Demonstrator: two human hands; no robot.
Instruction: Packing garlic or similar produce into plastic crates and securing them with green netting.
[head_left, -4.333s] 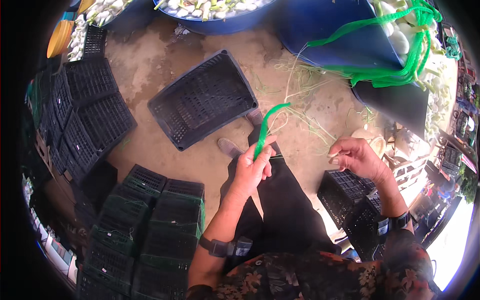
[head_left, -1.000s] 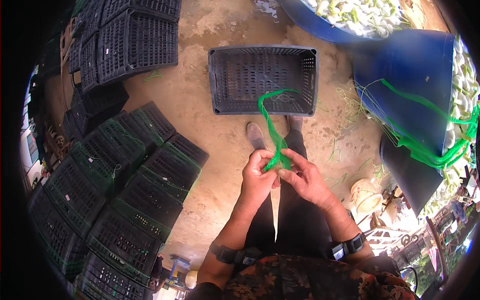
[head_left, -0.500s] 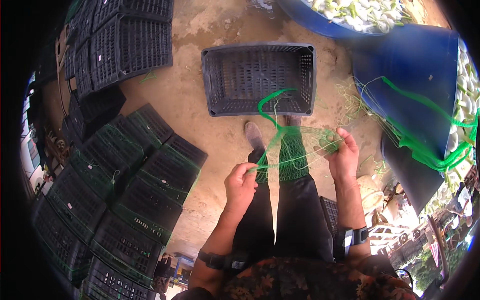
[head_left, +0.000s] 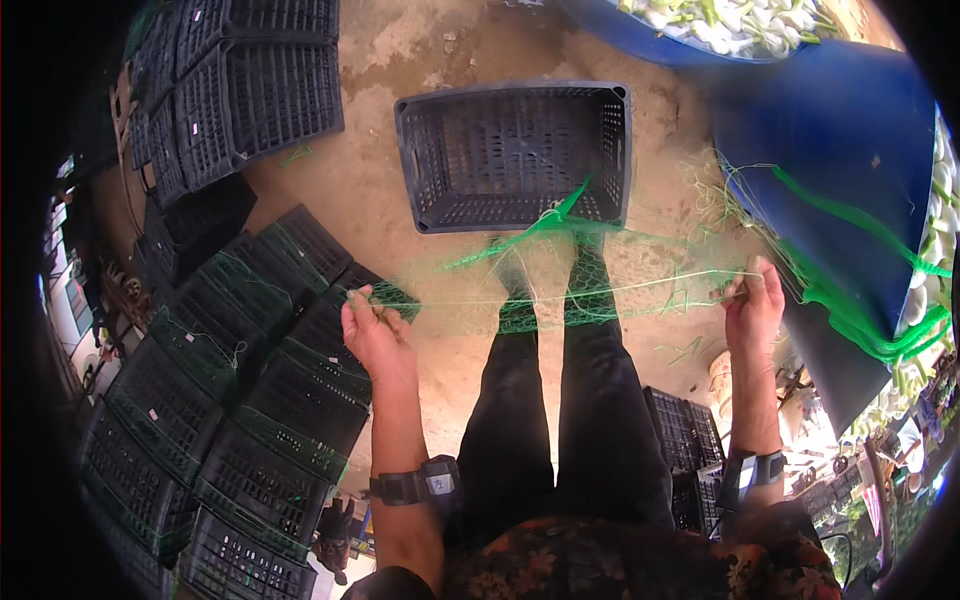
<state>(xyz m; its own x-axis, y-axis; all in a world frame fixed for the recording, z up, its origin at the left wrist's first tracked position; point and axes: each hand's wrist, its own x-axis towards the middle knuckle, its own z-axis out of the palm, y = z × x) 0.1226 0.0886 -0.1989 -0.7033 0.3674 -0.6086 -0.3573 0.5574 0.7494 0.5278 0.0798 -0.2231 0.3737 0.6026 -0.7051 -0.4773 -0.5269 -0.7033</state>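
Observation:
A green mesh net bag [head_left: 585,300] is stretched wide between my two hands, over my legs. My left hand [head_left: 378,325] pinches one end of its edge, above the dark crates. At the other end my right hand [head_left: 755,300] grips the edge, close to the blue tub. A pale drawstring runs taut from hand to hand. The gathered green tail of the bag reaches up over the near rim of a black plastic crate [head_left: 520,95], whose inside shows its slatted floor.
Net-covered black crates [head_left: 270,400] stand in rows at the left, with more stacked crates [head_left: 280,95] behind. To the right is a blue tub [head_left: 830,140] of white bulbs, green netting [head_left: 870,335] hanging on it. Another blue container [head_left: 650,45] holds bulbs at the far right.
My hands have moved apart, the left one leftward and up, the right one rightward. The bunched net has spread out into a wide band between them.

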